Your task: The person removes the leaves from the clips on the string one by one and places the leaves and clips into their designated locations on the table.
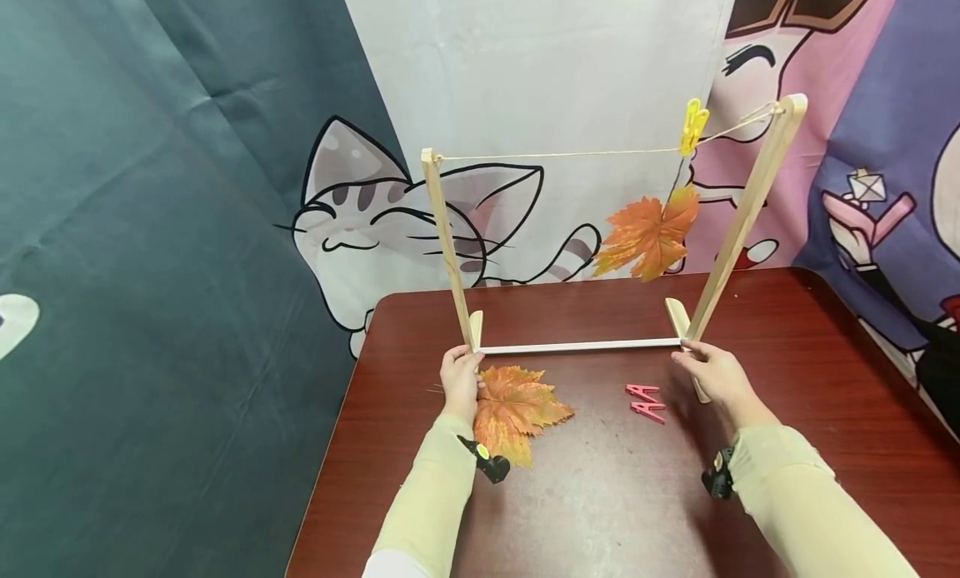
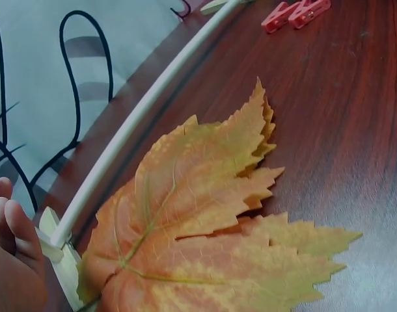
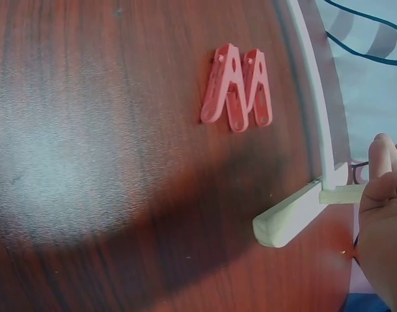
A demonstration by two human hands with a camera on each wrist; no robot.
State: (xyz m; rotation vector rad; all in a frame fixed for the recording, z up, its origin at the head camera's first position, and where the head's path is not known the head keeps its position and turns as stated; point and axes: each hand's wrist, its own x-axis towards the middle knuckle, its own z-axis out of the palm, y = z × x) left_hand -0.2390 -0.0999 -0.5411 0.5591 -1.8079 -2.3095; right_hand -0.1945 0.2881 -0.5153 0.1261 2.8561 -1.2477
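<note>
Backdrop (image 1: pixel 150 311): cartoon cloth, beyond all fingers; cat drawing (image 1: pixel 352 220) up past the left ones.
Table (image 1: pixel 585 511): dark red wood, under both hands.
Frame (image 1: pixel 579 346): on table, between the hands, gripped at both lower corners.
Right post (image 1: pixel 745 224): pale wood, rises from right fingertips.
Left post (image 1: pixel 448 249): same, rises from left fingertips.
Sleeves (image 1: pixel 813 495): pale yellow, on the near side of both hands' fingers.
String (image 1: pixel 555 154): well above the fingers, strung between post tops.
Rod (image 2: pixel 141 110): white, left fingertips across to right ones.
Right hand (image 1: pixel 718 380): thumb and fingers pinch right post's base, at rod end.
Left hand (image 1: pixel 460 382): fingers curled round left post's base, other rod end.
Table leaf (image 1: pixel 519 411): orange, just right of left fingers; edges doubled, can't tell how many layers.
Hung leaf (image 1: pixel 651 232): orange, above right fingers and a bit left.
Right foot (image 3: pixel 289 221): wood, runs both nearer and farther than right fingers.
Wrist cams (image 1: pixel 720 474): black, one strapped nearer than each hand's fingers.
Yellow peg (image 1: pixel 693 127): on string, high above right fingers, hung leaf's stem below.
Red pegs (image 3: pixel 236 88): two, on table, left of right fingers and nearer, apart from them.
</note>
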